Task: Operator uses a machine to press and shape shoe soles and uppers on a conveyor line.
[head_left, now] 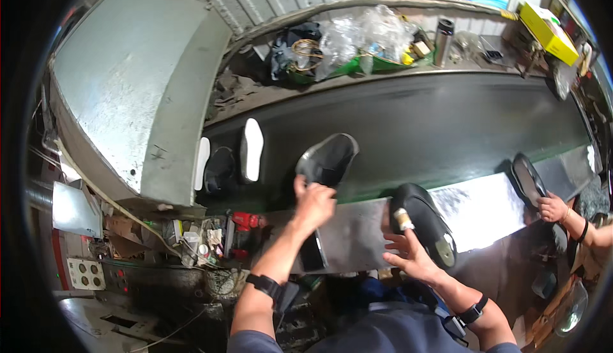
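My left hand (314, 205) closes its fingers on the near end of a black shoe piece (331, 162) with a paler rim, which lies at the near side of the dark conveyor belt (440, 123). On the metal ledge (357, 228) to its right rests a rounded black shoe (423, 215), greenish at its near end. My right hand (412, 256) is open beside that shoe, fingers apart. One of its fingers has a pale wrapping and overlaps the shoe; whether it touches I cannot tell.
Two white sole-shaped pieces (253, 150) and a dark shoe piece (220, 169) lie by the grey metal housing (128, 84). At right, another person's hand (553, 208) holds a dark sole-shaped piece (527, 180). Plastic bags (364, 37) and a flask (444, 43) line the back shelf.
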Demonstrator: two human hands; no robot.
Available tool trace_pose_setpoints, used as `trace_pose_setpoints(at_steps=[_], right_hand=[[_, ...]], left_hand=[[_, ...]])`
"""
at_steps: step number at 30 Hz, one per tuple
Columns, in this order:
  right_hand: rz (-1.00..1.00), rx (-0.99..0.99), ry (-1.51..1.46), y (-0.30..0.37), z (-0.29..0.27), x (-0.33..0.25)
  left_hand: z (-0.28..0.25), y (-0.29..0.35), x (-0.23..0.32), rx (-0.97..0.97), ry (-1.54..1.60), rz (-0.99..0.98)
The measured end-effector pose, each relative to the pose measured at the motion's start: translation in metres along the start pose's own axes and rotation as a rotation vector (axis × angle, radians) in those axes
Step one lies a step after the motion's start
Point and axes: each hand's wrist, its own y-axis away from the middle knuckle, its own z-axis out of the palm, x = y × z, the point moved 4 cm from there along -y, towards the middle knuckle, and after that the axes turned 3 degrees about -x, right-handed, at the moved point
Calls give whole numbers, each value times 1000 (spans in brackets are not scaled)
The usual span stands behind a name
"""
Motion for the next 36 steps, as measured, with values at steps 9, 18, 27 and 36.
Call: trace_pose_setpoints(at_steps=[9,18,27,36], right_hand=[[57,348,-702,-20,12,-6],[59,330,-919,-24,27,0],[-168,459,-541,-9,-37,-41],[-161,529,-537,6,-49,-45]], left_hand=[[18,-27,-208,238,-104,-658],[45,54,-315,311,319,-960],[-48,63,-1,179,16,-75],[8,91,113,178,411,196]])
